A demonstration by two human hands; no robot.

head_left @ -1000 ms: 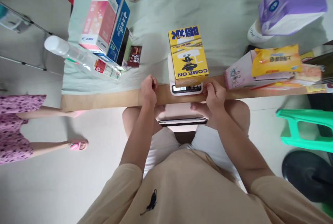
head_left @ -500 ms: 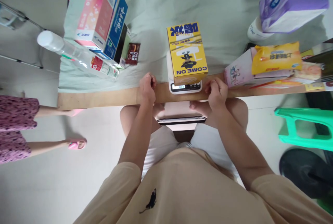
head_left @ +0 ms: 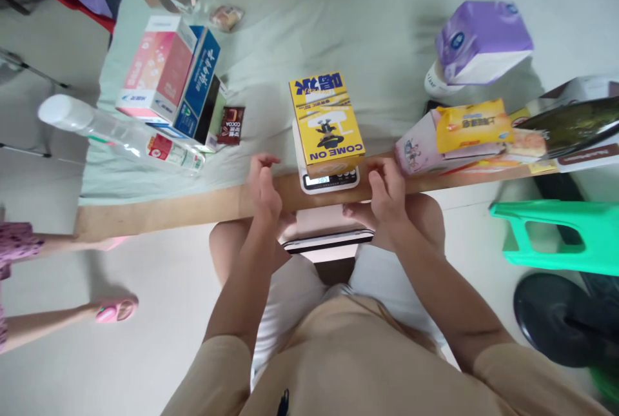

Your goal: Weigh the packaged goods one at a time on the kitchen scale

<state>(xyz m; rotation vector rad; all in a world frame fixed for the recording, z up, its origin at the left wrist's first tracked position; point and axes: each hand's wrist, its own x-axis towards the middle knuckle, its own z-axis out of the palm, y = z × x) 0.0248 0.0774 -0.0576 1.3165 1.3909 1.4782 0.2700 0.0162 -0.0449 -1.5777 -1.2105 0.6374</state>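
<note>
Your left hand (head_left: 264,185) hovers at the near edge of the counter (head_left: 193,200), fingers loosely spread, its grip closed on nothing. Your right hand (head_left: 387,187) sits at the same edge on the other side, fingers half curled and likewise empty. Between them stands the white scale (head_left: 329,178), right at the counter's front lip, and on it lies the yellow box (head_left: 326,120) (the words "COME ON" face you). The box overhangs the platform, so only the display strip and buttons show; the reading is too blurred to make out.

To the left, bare wood runs along the edge and the pale green cloth (head_left: 387,35) stays open between the box and the brown cocoa sachet (head_left: 231,126). Farther left, a clear bottle (head_left: 120,135) lies on its side in front of a pink carton (head_left: 157,69) and a blue carton (head_left: 196,90) leaning together. To the right room is tighter: a pink-and-white box (head_left: 416,148) with a yellow packet (head_left: 474,126) on top sits just beside your right hand. A purple tissue pack (head_left: 481,42) rests farther back, well apart.

A phone (head_left: 329,238) lies on your lap under the counter edge, mostly hidden. The green stool (head_left: 556,235) and another person's foot in a pink slipper (head_left: 113,309) are cut off at the frame borders.
</note>
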